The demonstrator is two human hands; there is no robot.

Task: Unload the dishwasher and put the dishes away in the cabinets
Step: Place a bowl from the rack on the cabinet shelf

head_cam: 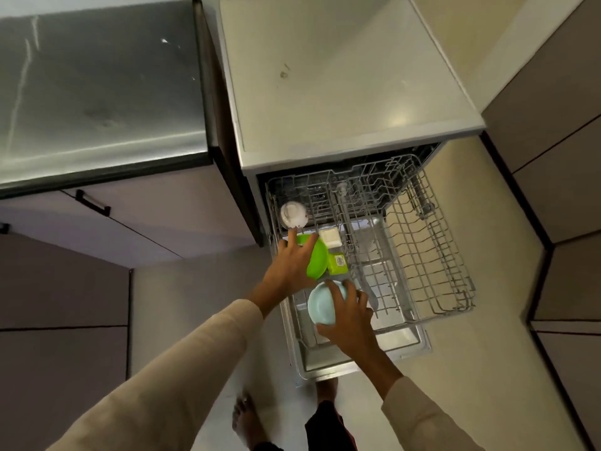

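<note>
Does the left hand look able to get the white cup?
Probably yes: the left hand is open above the green plate, a fingertip right beside the cup, with nothing between them.

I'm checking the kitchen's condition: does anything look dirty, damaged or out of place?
A small brownish smudge marks the flat white dishwasher top, and pale scratch-like streaks cross the grey steel counter.
</note>
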